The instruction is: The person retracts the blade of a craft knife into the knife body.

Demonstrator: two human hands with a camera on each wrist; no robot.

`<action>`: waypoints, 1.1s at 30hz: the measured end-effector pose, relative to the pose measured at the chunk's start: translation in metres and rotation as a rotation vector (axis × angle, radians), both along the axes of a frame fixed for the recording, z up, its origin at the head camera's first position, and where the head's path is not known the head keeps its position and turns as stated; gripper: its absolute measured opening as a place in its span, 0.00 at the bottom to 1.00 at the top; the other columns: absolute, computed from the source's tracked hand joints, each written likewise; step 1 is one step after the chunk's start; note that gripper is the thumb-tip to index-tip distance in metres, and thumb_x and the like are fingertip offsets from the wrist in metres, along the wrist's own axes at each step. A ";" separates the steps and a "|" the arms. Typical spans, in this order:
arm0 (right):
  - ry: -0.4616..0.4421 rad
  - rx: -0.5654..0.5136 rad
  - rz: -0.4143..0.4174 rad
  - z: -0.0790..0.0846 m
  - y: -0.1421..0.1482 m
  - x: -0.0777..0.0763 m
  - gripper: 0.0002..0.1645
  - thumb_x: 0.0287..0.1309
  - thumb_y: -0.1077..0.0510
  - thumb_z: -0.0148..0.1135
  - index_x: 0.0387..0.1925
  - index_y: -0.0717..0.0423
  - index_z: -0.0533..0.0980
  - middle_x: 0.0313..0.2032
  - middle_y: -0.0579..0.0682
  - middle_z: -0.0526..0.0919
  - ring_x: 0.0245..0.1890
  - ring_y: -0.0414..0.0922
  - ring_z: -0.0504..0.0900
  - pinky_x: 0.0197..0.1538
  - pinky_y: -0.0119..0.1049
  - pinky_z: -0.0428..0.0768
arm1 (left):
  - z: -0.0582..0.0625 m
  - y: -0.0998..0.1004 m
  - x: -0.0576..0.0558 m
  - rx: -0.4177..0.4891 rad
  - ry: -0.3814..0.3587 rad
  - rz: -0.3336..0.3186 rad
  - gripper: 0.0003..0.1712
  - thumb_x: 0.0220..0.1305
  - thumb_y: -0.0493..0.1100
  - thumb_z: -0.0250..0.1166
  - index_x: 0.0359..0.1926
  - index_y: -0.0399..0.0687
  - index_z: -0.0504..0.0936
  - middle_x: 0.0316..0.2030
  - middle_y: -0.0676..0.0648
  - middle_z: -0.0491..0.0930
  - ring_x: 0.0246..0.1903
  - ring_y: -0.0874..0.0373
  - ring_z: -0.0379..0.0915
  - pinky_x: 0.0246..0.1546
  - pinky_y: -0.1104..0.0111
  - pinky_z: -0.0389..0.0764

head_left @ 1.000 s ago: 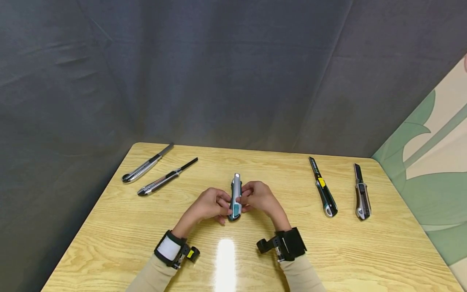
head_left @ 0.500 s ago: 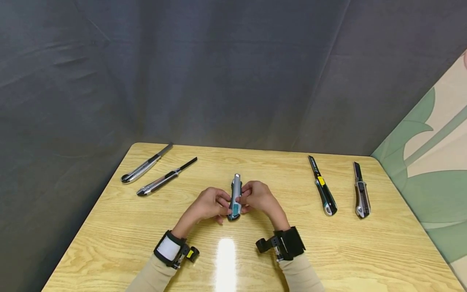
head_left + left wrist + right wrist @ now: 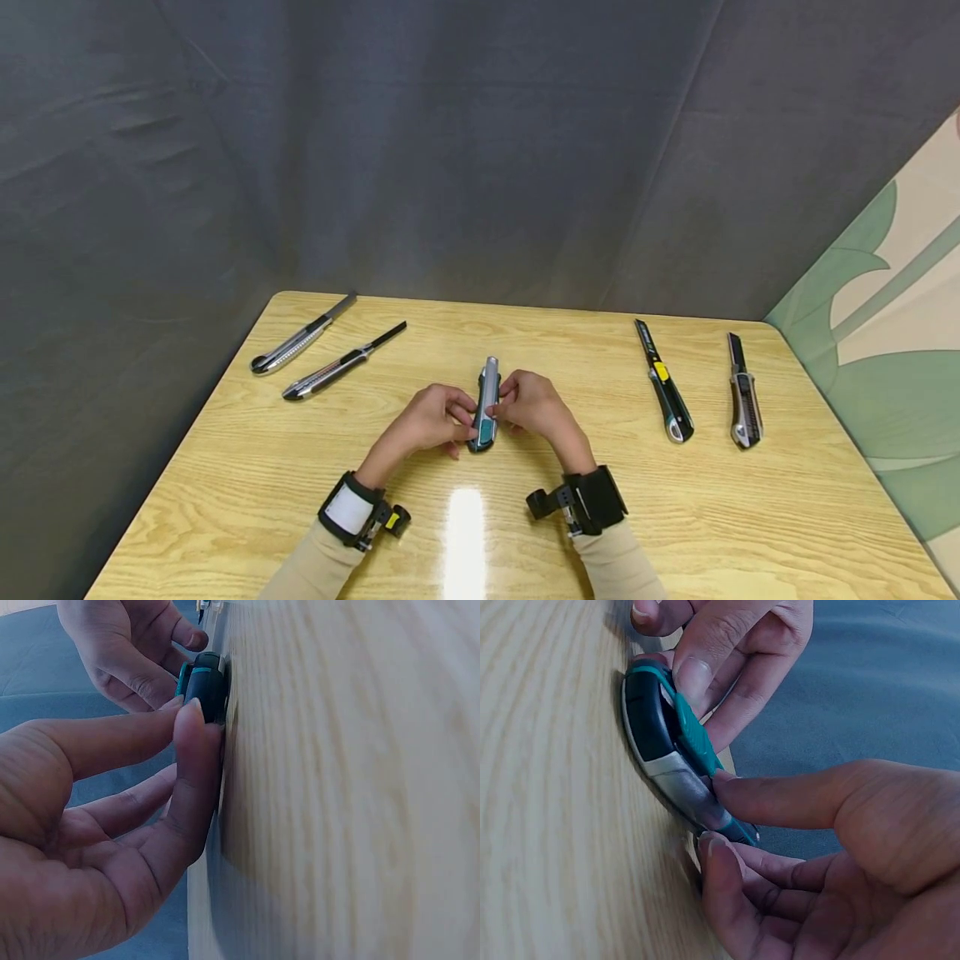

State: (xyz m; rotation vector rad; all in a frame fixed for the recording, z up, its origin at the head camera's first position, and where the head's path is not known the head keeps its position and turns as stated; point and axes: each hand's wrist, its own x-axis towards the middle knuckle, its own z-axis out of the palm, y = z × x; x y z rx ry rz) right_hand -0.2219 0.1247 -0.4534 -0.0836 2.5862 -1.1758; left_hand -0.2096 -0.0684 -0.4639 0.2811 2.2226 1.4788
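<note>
A silver and black utility knife (image 3: 489,390) with a teal slider (image 3: 486,430) lies close over the middle of the table, its front end pointing away. From the left, my left hand (image 3: 430,419) pinches its near end between thumb and fingers. My right hand (image 3: 538,408) holds the body from the other side, thumb on top. In the right wrist view the left thumb (image 3: 696,679) lies at the rear of the teal slider, and the right thumb (image 3: 780,799) at its front. The left wrist view shows only the knife's dark rear end (image 3: 206,690). No blade shows from it.
Two silver utility knives, one farther back (image 3: 300,337) and one nearer (image 3: 337,367), lie at the left with blades out. At the right are a black one with a yellow slider (image 3: 663,379) and a brownish one (image 3: 745,396). A dark curtain (image 3: 480,150) hangs behind the table (image 3: 750,533).
The far end of the utility knife has swung slightly to the right. Both hands keep their hold in almost the same place.
</note>
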 end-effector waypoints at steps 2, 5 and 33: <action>-0.006 0.001 -0.003 0.000 -0.001 0.000 0.21 0.46 0.56 0.72 0.39 0.62 0.73 0.23 0.53 0.78 0.20 0.48 0.80 0.22 0.38 0.83 | 0.000 0.000 0.000 -0.015 0.015 -0.002 0.20 0.49 0.32 0.70 0.45 0.36 0.78 0.34 0.37 0.81 0.19 0.49 0.79 0.19 0.62 0.87; -0.015 0.003 0.000 0.001 -0.002 0.000 0.22 0.46 0.55 0.72 0.39 0.62 0.73 0.24 0.53 0.79 0.20 0.48 0.80 0.22 0.39 0.84 | 0.001 -0.001 0.001 -0.035 0.032 -0.003 0.20 0.49 0.32 0.71 0.45 0.36 0.78 0.34 0.38 0.81 0.19 0.50 0.79 0.19 0.63 0.87; 0.196 -0.174 -0.100 0.013 -0.005 -0.010 0.09 0.59 0.57 0.60 0.41 0.54 0.79 0.32 0.57 0.83 0.26 0.52 0.82 0.23 0.42 0.84 | 0.025 -0.129 -0.027 -0.408 0.465 0.424 0.27 0.59 0.41 0.65 0.58 0.33 0.72 0.56 0.31 0.73 0.51 0.37 0.69 0.47 0.43 0.78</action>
